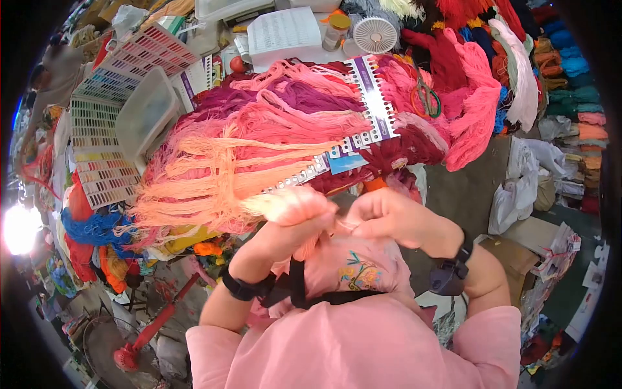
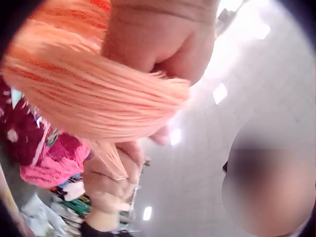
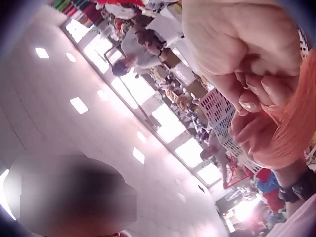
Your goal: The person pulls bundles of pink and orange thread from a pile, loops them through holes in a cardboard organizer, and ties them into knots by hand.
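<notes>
My left hand (image 1: 293,209) grips the peach skein (image 2: 94,96), my right hand (image 1: 390,219) pinches strands (image 2: 109,158); likely light, soft, best held bunched.

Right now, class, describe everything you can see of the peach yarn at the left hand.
The peach yarn is a thick bundle of many fine, soft-looking strands, roughly parallel. It forms a broad, curved band across the left hand; a thinner bunch tapers to the right hand, which pinches it. Its ends cannot be made out.

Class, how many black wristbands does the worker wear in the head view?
2: one black wristband behind the left hand, another black wristband behind the right hand.
</notes>
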{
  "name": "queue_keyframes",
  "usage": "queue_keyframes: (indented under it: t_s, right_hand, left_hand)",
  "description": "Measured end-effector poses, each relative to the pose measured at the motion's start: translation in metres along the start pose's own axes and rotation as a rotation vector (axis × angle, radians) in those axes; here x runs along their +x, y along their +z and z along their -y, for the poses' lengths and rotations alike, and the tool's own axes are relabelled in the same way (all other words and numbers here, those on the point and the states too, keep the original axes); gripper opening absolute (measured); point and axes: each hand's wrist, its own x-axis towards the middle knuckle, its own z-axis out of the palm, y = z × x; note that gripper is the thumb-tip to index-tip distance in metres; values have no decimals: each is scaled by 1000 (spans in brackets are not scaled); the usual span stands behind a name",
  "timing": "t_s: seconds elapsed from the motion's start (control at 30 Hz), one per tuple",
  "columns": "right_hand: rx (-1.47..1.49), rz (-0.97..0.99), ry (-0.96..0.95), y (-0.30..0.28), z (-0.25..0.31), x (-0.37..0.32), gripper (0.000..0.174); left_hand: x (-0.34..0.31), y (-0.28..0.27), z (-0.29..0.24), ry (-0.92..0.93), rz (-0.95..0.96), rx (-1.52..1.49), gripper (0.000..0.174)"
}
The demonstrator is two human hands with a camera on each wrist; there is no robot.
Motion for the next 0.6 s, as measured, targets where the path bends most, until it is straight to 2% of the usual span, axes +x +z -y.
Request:
queue_keyframes:
  t_s: [0.03, 0.07, 0.1, 0.13, 0.17, 0.23, 0.27, 0.3, 0.33, 0.37, 0.4, 0.43, 0.47, 0.5, 0.53, 0.57, 0.6]
  right_hand:
    - [-535, -213, -66, 2, 11, -7, 7]
    - [-1067, -422, -134, -1, 18, -12, 8]
    - [-1069, -272, -251, -11, 16, -14, 9]
    - [-1065, -270, -250, -18, 19, -14, 9]
    - [-831, -180, -357, -23, 25, -14, 9]
    - [-305, -44, -482, -45, 37, -17, 8]
    - [50, -90, -603, -57, 42, -21, 10]
    - [224, 85, -676, -88, 49, -23, 13]
    - [331, 33, -707, -115, 56, -31, 15]
    - [495, -45, -724, -141, 64, -41, 14]
    - [351, -322, -790, -171, 72, -51, 12]
    - [353, -496, -834, -198, 83, -57, 15]
    - [203, -452, -841, -257, 94, -82, 17]
    - [157, -749, -920, -283, 110, -107, 16]
    - [206, -877, -997, -359, 129, -166, 13]
    - [-77, -1059, -1090, -376, 150, -210, 13]
    - [-78, -1062, -1085, -368, 166, -220, 13]
  left_hand:
    - [5, -8, -7, -68, 139, 57, 6]
    - [9, -17, -10, -68, 133, 52, 6]
    - [13, -27, -12, -140, 213, 99, 6]
    - [18, -34, -13, -213, 295, 146, 5]
    - [14, -34, -9, -82, 59, 16, 7]
    - [13, -45, -16, -175, -540, -557, 12]
    - [6, -92, 14, -48, -184, -981, 14]
    - [-8, -157, 60, 91, 199, -1377, 17]
    - [-31, -206, 96, 195, 150, -1373, 18]
    - [-53, -229, 121, 297, 101, -1367, 20]
    - [-64, -207, 113, 234, -458, -528, 22]
    - [-73, -185, 103, 131, -901, 370, 24]
    - [-98, -207, 110, -84, -1042, 202, 27]
    - [-114, -216, 106, -288, -1031, 539, 27]
    - [-148, -267, 136, -190, -1076, -39, 23]
    - [-174, -290, 143, -469, -964, 930, 23]
    - [-160, -282, 134, -474, -962, 928, 23]
